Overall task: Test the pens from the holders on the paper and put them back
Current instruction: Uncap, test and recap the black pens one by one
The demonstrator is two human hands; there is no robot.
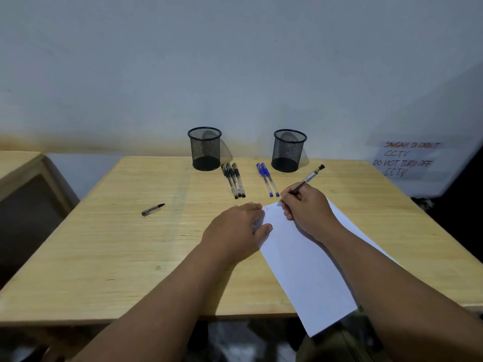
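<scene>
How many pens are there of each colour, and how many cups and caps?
Black pens: 4, three lying together and one in the right hand, its tip on the paper
Blue pens: 2
Mesh cups: 2, left and right
Loose caps: 1
Total: 9

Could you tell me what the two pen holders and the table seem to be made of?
Left holder and right holder: black mesh, probably painted metal; the wall shows through the weave, with solid rims and bases. Table: pale wood or wood-look laminate; grain lines run across a smooth, lightly glossy top.
</scene>
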